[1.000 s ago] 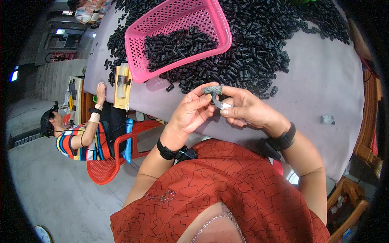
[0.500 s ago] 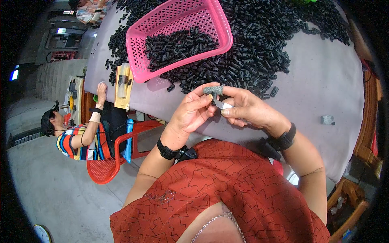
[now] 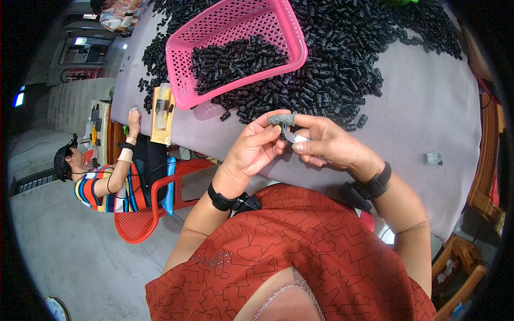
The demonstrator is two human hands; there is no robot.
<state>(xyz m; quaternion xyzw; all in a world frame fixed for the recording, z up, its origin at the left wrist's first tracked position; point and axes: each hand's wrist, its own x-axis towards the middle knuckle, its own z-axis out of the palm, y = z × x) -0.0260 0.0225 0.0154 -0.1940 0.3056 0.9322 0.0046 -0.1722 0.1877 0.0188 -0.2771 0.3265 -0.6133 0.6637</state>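
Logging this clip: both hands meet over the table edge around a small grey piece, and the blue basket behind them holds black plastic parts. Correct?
Not quite. The basket is pink, not blue, as the head view shows. The rest holds: left hand and right hand meet around a small grey piece, with black plastic parts in the basket.

Only real package here is a flat blister pack (image 3: 162, 113) with a tan card back and clear plastic front, lying at the bench's (image 3: 428, 107) left edge just beside the pink basket (image 3: 286, 32). A small lit bluish screen (image 3: 19, 99) glows far left.
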